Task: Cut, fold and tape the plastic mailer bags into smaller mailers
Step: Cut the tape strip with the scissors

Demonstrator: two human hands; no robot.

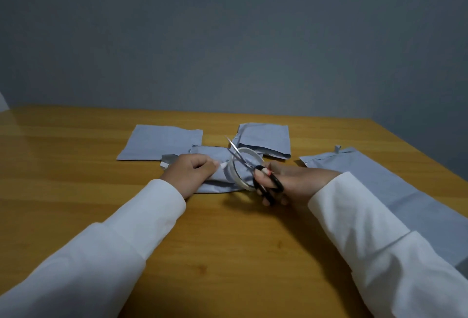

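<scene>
Right hand: my right hand (276,181) grips the black handles of the scissors (255,170), fingers through the loops; the blades are parted and point up and away, crossing the tape roll (244,168).
Left hand: my left hand (195,169) is curled and presses down on the folded mailer (215,165), pinching what looks like the free end of the tape at its fingertips (216,163); I cannot tell how firmly.
Tape roll: pale ring standing tilted on the folded mailer, between my two hands, touching the scissors.
Folded mailer: grey plastic, lying flat on the surface (76,178) directly under my hands; a white strip shows at its left edge.
Step in hand: I judge this to be the taping step, with a length of tape drawn out and about to be snipped.
Next move: I judge it calls for closing the blades across the tape just beside the roll, while my left hand keeps the strip taut and the fold pinned.
Finished pieces: a flat grey mailer (162,143) lies beyond my left hand, and a small stack of mailers (266,140) beyond the roll.
Uncut stock: a large mailer bag (379,183) lies under my right sleeve (367,229).
Containers: each mailer lies flat; none shows visible contents.
</scene>
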